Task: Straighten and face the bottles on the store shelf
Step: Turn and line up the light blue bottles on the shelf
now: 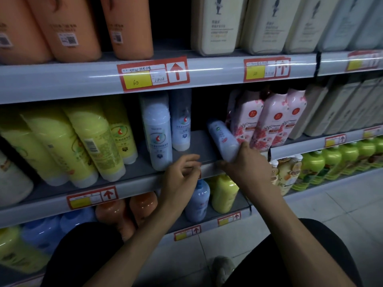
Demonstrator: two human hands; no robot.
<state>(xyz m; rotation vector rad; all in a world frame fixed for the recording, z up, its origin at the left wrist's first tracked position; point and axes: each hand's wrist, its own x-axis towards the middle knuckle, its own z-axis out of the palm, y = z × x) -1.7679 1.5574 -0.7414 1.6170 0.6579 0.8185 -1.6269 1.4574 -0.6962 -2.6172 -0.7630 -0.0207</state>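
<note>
While the right hand point(243, 162) clamps the tilted white bottle point(223, 139) by its base, leaning left, the left hand point(182, 172) hovers nearby, loosely curled, empty.

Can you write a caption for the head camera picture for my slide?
Right hand tilts a pale blue bottle on the middle shelf.

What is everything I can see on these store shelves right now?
Orange bottles: three, top shelf left.
Cream bottles: several, top shelf right.
Yellow bottles: about four, middle shelf left.
White bottles: two standing, middle shelf centre.
Tilted white bottle: one, held over the middle shelf.
Pink flowered bottles: three, middle shelf right.
Green bottles: a row, lower right.
Price tags: red and yellow, shelf edges.
Left hand: empty, at shelf edge.
Right hand: gripping the tilted bottle.
</note>
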